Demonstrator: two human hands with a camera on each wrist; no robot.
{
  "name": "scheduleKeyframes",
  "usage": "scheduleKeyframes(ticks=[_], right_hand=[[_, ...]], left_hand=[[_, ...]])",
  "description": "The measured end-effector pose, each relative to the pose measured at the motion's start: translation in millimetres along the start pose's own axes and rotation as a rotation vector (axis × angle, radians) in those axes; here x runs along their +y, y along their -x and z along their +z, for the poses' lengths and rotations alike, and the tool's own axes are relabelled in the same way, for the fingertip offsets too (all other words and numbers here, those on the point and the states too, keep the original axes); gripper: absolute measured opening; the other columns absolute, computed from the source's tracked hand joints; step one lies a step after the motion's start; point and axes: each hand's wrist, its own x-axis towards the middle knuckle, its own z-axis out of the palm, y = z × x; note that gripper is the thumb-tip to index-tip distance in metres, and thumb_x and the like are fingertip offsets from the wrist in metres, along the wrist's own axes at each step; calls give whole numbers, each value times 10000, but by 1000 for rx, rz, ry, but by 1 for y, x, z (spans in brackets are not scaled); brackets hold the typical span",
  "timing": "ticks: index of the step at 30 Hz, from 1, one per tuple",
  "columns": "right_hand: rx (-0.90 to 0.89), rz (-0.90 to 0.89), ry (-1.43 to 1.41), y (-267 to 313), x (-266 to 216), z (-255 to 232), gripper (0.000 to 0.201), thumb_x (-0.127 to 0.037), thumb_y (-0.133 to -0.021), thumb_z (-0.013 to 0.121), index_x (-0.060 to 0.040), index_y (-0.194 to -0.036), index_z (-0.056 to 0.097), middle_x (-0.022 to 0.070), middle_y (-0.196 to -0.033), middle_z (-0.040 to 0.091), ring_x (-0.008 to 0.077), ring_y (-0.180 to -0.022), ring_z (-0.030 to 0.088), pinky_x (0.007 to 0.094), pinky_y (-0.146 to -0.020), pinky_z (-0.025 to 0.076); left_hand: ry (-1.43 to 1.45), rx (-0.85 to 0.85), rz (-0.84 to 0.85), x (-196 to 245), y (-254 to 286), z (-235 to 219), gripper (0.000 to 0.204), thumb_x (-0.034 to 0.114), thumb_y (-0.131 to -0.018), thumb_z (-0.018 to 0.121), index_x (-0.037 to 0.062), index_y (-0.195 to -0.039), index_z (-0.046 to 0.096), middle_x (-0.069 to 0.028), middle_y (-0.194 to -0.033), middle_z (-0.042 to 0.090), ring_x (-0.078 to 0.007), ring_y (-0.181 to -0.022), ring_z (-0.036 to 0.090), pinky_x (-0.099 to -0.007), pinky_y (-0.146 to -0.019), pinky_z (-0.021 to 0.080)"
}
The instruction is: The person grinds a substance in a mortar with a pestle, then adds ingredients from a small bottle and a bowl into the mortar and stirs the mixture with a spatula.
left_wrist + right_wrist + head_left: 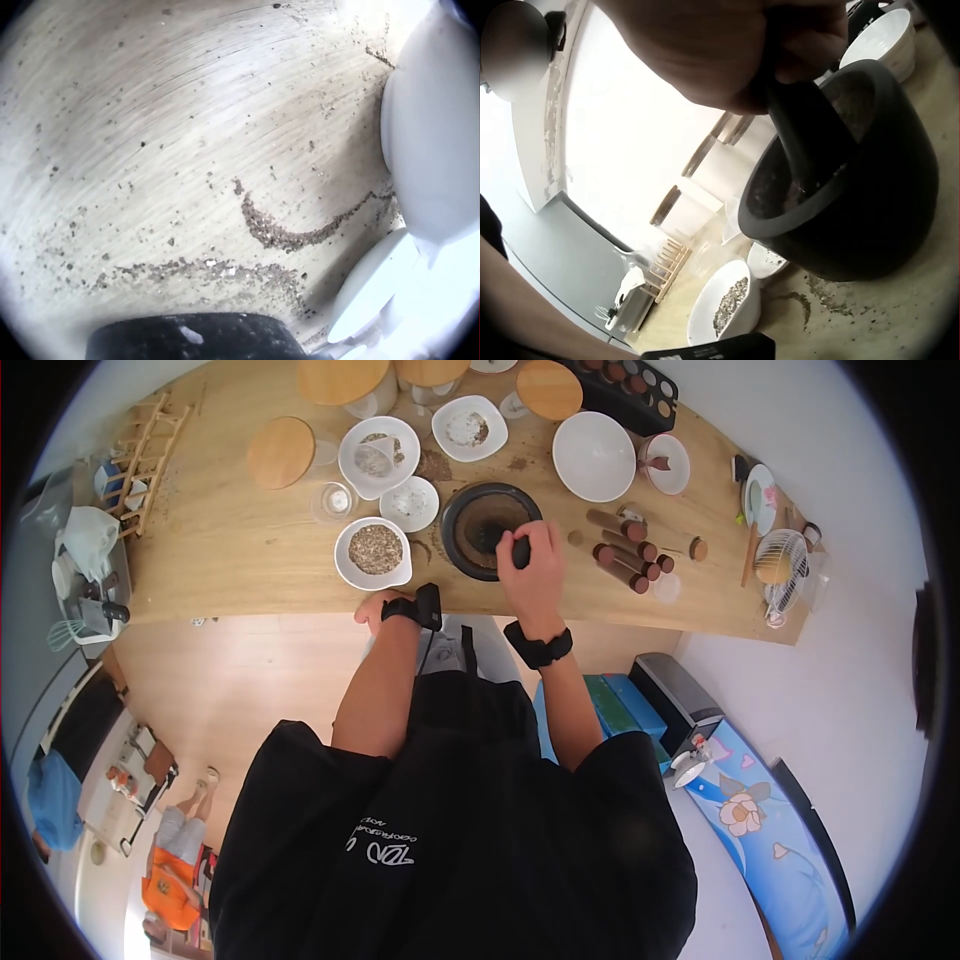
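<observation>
The right hand grips a black pestle, whose lower end stands in a dark mortar holding brown ground material. In the right wrist view the fist wraps the pestle, tilted inside the mortar. The left hand rests at the table's front edge, below a white spouted bowl of coarse grains; it holds nothing visible, and its fingers are partly hidden by the wrist. The left wrist view shows brown crumbs on the wood beside white bowls and the mortar's dark edge.
White bowls with powders stand behind the mortar, and an empty white bowl to its right. Corked tubes lie at the right. Jars with wooden lids, a wooden rack and a black tray stand farther out.
</observation>
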Motion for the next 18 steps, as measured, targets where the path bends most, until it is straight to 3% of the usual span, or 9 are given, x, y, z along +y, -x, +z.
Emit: scheduleKeyframes(ticks=[4, 7, 16, 18], right_hand=[[176, -1, 87, 0, 11, -1, 145, -72, -856, 714, -76, -893, 574, 129, -878, 569, 366, -721, 609, 442, -599, 491], [158, -22, 45, 4, 15, 14, 141, -72, -852, 709, -75, -882, 571, 124, -868, 568, 364, -715, 603, 440, -601, 491], [173, -81, 28, -8, 24, 9, 142, -85, -836, 699, -76, -864, 560, 111, -842, 592, 355, -722, 613, 444, -613, 488], [25, -100, 45, -11, 24, 3, 144, -107, -838, 700, -86, -865, 560, 94, -849, 601, 356, -735, 622, 446, -609, 487]], left_hand=[[-33, 60, -15, 0, 5, -5, 359, 333, -930, 535, 86, -1088, 743, -5, -978, 741, -158, -788, 626, -389, -708, 481], [-212, 54, 90, 0, 0, 5, 324, 318, -908, 561, 111, -1044, 769, 30, -936, 714, -125, -782, 579, -403, -677, 477], [9, 125, 48, -3, -22, 26, 346, 376, -873, 616, 93, -1024, 749, -57, -1000, 714, -224, -861, 641, -418, -740, 514], [68, 169, 60, -9, -28, 33, 356, 388, -865, 629, 90, -1020, 744, -76, -1014, 714, -245, -879, 655, -421, -754, 522]])
